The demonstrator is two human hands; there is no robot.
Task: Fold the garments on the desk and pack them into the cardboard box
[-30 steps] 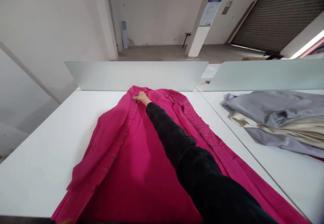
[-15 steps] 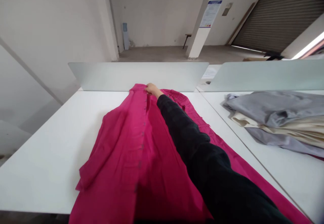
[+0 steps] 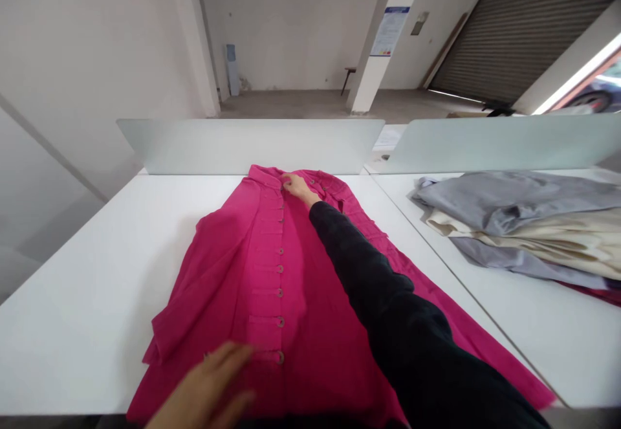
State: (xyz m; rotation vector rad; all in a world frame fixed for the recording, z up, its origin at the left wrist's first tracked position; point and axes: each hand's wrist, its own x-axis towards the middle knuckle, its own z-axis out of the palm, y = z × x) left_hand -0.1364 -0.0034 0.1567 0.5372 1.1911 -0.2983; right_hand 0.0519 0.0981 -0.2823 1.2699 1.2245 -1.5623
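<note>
Your R hand (image 3: 297, 189) is half-curled at the collar of the pink shirt (image 3: 272, 274), grip unclear. L hand (image 3: 204, 387) is open, flat on the shirt front, holding nothing. Clothes pile (image 3: 514, 222) is well off to R hand's right.

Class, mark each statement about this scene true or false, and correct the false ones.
1. The right hand is at the collar of the magenta garment. True.
2. The left hand grips a pair of scissors. False: it lies open on the garment's lower front, holding nothing visible.
3. The garment lies on a white table. True.
4. The garment's front hangs open. False: it lies closed, with buttons running down the middle.
5. A stack of grey and cream clothes lies on the neighbouring table to the right. True.
</note>
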